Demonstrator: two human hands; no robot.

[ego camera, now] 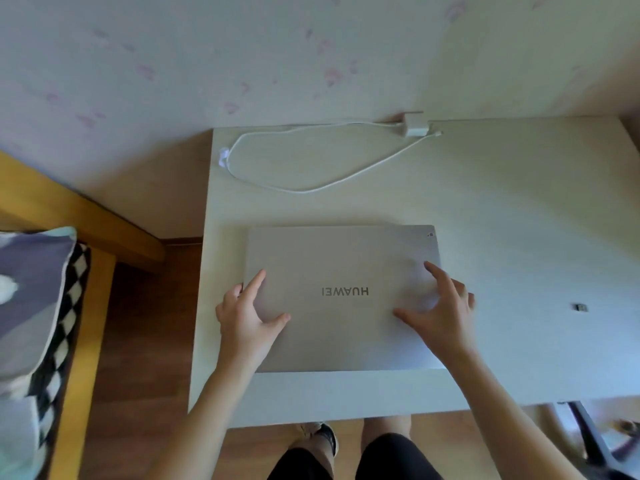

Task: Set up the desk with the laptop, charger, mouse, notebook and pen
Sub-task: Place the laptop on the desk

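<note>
A closed silver laptop (341, 265) lies flat near the front of the pale desk (519, 209), its logo facing away from me. My left hand (247, 318) rests on the lid's left edge, fingers spread, some curled over the side. My right hand (438, 313) hovers over or touches the lid's right part, fingers apart and blurred. A white charger brick (414, 125) sits at the desk's back edge, its white cable (311, 188) looping across the desk behind the laptop. No mouse, notebook or pen is in view.
A small dark object (579, 307) lies on the desk to the right of the laptop. A wooden bed frame (86, 220) with a patterned pillow (31, 299) stands at the left. A dark chair base (595, 441) shows at the lower right. My legs are below the desk's front edge.
</note>
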